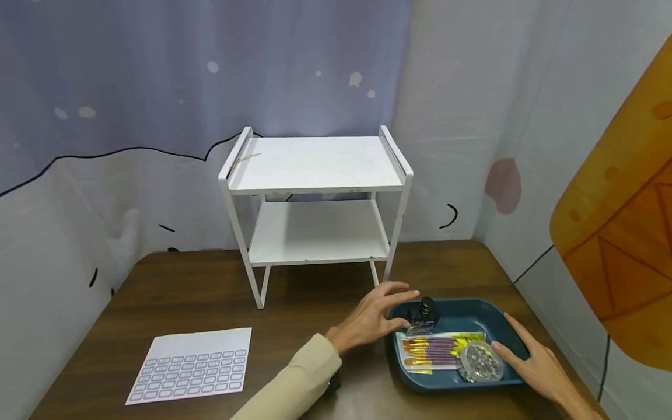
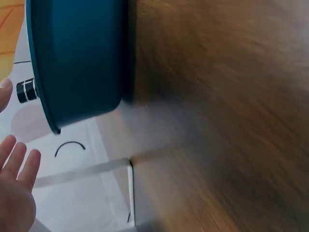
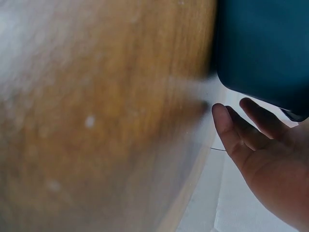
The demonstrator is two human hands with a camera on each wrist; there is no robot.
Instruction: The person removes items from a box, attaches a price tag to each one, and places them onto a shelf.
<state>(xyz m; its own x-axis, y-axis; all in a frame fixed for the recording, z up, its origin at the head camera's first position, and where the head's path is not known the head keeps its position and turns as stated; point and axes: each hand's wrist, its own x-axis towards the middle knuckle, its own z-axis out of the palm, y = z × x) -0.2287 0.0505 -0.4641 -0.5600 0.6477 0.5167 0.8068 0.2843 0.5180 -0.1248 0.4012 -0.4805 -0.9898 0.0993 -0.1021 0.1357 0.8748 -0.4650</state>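
A dark teal tray (image 1: pixel 462 382) sits on the right side of the table. Inside it are a dark glass bottle (image 1: pixel 423 318) with a black cap, a clear pack of paintbrushes (image 1: pixel 433 352) with purple handles, and a round clear container (image 1: pixel 480 363) of small silvery pieces. My left hand (image 1: pixel 370 315) hovers at the tray's left edge, fingers and thumb spread near the bottle and holding nothing. At the tray's right side is my right hand (image 1: pixel 538 364), its thumb over the rim near the round container. Its fingers (image 3: pixel 231 130) extend loosely outside the tray wall.
A white two-tier shelf (image 1: pixel 315 166) stands at the back of the wooden table (image 1: pixel 184 291). On the left lies a white sheet (image 1: pixel 191 364) printed with rows of small label boxes. A dark object (image 1: pixel 334 382) is partly hidden beneath the left sleeve. Patterned curtains surround the table.
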